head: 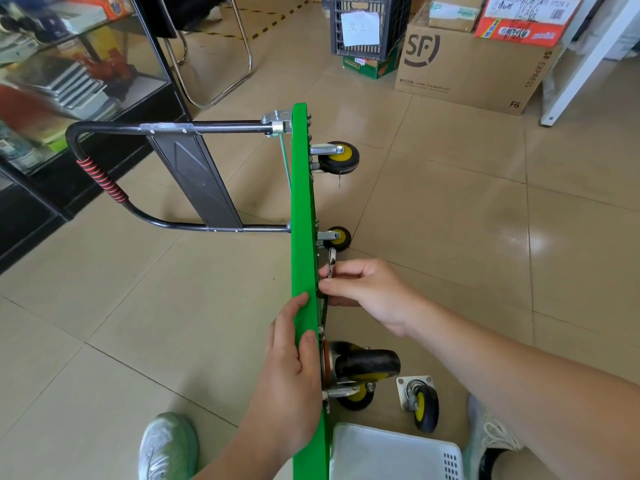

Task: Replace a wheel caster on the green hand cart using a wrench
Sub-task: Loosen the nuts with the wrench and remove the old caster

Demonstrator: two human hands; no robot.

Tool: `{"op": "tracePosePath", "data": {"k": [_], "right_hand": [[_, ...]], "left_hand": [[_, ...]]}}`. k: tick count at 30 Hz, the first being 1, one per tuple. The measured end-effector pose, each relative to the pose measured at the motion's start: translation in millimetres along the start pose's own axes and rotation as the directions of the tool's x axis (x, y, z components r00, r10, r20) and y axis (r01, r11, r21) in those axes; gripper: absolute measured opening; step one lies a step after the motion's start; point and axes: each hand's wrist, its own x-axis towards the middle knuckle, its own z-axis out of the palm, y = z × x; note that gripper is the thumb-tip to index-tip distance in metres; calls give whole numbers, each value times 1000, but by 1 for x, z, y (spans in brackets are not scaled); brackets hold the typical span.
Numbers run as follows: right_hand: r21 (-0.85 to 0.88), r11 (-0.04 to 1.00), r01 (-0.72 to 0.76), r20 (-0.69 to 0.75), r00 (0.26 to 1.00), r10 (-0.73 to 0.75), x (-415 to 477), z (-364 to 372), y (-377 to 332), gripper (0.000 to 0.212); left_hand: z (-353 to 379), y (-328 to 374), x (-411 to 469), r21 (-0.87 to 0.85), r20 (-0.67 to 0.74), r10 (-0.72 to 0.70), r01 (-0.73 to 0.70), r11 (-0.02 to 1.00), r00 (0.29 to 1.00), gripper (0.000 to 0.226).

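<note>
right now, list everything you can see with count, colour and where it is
hand cart: one, green deck, black handle, stood on edge on the floor
mounted casters: four, black with yellow hubs, on the cart's underside
loose caster: one, black and yellow, on the floor by the near wheels
wrench: one, silver, against the underside
basket: one, white, bottom edge
SF box: one, brown, far right
crate: one, black, white note on it, far centre
glass cabinet: one, black frame, left
shoes: two, pale, either side of the cart
left hand: grips the cart's top edge
right hand: fingers hold the wrench
</note>
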Motion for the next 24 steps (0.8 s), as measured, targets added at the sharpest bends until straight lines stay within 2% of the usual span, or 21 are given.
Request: {"op": "tracePosePath", "data": {"k": [12,17,20,24], "right_hand": [[-66,993,102,10,995,-102,-33,3,1,23],[-65,977,201,-127,970,-208,-20,-6,-21,21],[-15,984,178,-179,968,-178,-4,-19,-31,24],[58,994,93,-162,983,-83,18,-18,-18,18]], "left_hand": [[2,0,-1,14,22,-8,8,1000,1000,41],[2,1,-1,20,21,-15,14,1000,1000,41],[2,3,-2,19,16,-16,16,1000,1000,41],[2,3,0,19,5,-11,11,1000,1000,43]]}}
